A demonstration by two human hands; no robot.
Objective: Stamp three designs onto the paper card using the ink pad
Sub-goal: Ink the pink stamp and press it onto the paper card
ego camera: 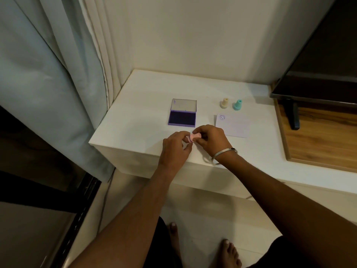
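pink stamp (193, 136): centre of frame, lying sideways between our two hands, just above the white ledge (135, 120)
left hand (176, 147): fingers pinching its base end
right hand (209, 139): fingers wrapped round its handle end
ink pad (182, 118): lid up, just above our hands
paper card (232, 125): right of pad, one smiley print in its upper-left corner
yellow stamp (224, 103), teal stamp (237, 105): upright, above the card

Matt white ledge (146, 105); glossy metal bangle (224, 154); wood-grain shelf (318, 142).
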